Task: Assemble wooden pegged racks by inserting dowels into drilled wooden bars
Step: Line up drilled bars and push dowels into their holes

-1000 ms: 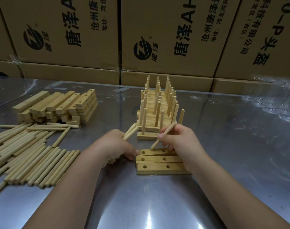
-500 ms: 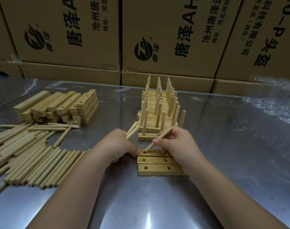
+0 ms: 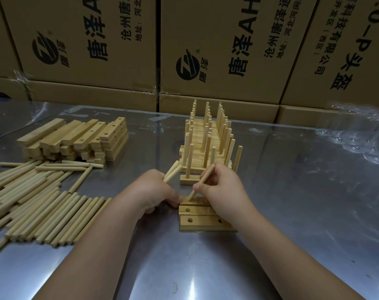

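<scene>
Three drilled wooden bars (image 3: 202,221) lie side by side in front of me on the steel table. My right hand (image 3: 224,189) pinches a dowel (image 3: 202,180) that leans to the right, its lower tip in the left hole of the farthest bar. My left hand (image 3: 154,191) grips two spare dowels (image 3: 173,171) that stick up past its knuckles, while its fingertips touch the left end of the bars. Behind them stands a row of finished pegged racks (image 3: 208,139).
Loose dowels (image 3: 43,204) lie in a wide pile at the left. A stack of drilled bars (image 3: 80,139) sits behind that pile. Cardboard boxes (image 3: 227,50) wall off the back of the table. Crinkled clear plastic (image 3: 361,139) lies at the far right.
My right hand has brought the dowel down and to the left, from above the bars to the left hole of the far bar. My left hand has stayed at the bars' left end.
</scene>
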